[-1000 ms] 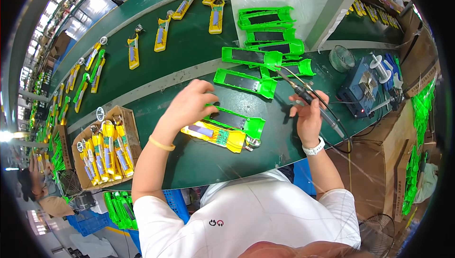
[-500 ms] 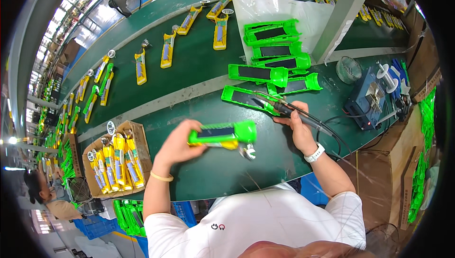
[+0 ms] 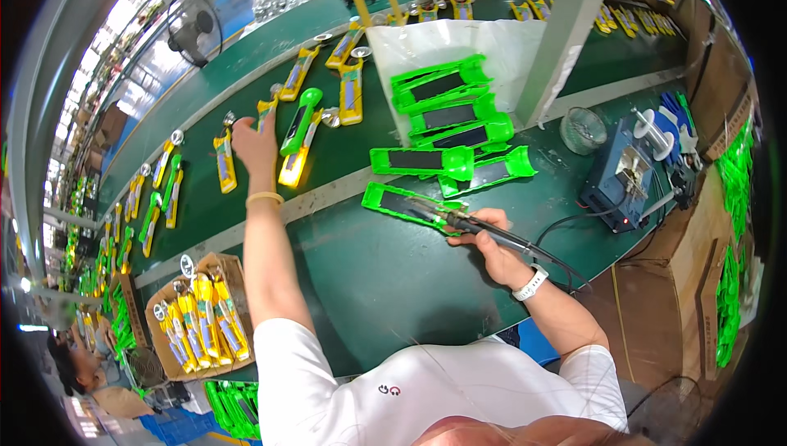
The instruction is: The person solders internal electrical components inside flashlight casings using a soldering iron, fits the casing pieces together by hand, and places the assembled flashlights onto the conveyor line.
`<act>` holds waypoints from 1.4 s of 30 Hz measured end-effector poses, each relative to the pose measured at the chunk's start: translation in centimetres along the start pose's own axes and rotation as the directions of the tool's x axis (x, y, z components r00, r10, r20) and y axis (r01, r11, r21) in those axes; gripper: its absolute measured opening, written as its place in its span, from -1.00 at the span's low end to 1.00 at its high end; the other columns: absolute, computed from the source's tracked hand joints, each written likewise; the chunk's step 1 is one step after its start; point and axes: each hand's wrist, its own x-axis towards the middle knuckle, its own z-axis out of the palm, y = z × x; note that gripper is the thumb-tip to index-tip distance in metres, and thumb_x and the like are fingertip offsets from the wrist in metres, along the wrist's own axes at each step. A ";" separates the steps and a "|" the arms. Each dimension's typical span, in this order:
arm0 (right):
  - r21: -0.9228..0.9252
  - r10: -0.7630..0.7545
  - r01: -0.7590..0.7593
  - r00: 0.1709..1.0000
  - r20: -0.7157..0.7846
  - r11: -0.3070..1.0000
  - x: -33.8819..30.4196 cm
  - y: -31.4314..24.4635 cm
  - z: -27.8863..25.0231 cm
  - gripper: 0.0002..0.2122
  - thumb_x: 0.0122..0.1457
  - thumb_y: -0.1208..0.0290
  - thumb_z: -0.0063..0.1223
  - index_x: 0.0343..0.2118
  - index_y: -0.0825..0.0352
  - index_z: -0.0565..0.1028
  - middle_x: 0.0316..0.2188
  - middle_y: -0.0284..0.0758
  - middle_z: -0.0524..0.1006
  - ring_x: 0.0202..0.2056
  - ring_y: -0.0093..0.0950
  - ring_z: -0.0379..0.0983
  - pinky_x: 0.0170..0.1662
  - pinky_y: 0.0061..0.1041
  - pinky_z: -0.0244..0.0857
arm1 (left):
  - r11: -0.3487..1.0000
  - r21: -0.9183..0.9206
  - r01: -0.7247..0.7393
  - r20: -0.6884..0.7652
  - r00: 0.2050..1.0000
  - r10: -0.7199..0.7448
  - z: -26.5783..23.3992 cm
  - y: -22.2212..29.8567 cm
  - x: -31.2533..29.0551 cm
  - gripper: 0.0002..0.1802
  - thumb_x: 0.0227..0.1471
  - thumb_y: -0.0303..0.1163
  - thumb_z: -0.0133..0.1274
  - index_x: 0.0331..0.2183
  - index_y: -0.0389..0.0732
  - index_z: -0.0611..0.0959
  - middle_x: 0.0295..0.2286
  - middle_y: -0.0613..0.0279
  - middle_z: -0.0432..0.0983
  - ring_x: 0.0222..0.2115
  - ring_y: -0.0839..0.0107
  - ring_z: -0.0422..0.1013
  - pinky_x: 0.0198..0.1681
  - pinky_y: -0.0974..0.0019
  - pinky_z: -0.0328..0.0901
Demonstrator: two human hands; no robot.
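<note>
My left hand (image 3: 256,149) reaches over the green belt, thumb and fingers apart at a yellow flashlight body (image 3: 267,110) that it partly hides. Whether the fingers press on it is hard to see. Just right of that hand lies a green housing half (image 3: 301,122), against another yellow body (image 3: 297,161) with a round reflector. My right hand (image 3: 492,245) is closed round a soldering iron (image 3: 500,235), whose tip points left over a green housing with a dark inset panel (image 3: 393,200). More green housings (image 3: 451,122) lie stacked behind it.
A cardboard box (image 3: 234,270) of yellow bodies stands at the table's left. At right are a blue soldering station (image 3: 615,175), a wire-mesh cup (image 3: 583,130) and a solder spool (image 3: 653,134). A grey post (image 3: 566,44) rises behind the stack. Yellow bodies line the belt.
My left hand has gone forward and left to the belt, where the green housing and yellow body it held now lie. My right hand keeps the soldering iron. The view has shifted.
</note>
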 end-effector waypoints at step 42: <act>0.151 0.044 0.020 0.912 -0.408 0.988 -3.9 -2.3 1.8 -0.81 0.17 0.33 -0.09 -0.27 0.25 0.20 -0.60 -0.36 0.29 -0.65 -0.63 0.16 -0.62 -0.68 0.06 | 0.738 -0.476 -0.478 0.500 0.544 0.674 -18.9 7.3 -21.2 -0.47 -0.20 -0.36 0.18 -0.09 -0.15 0.48 -0.07 0.11 0.36 0.00 0.13 0.25 0.09 0.02 0.08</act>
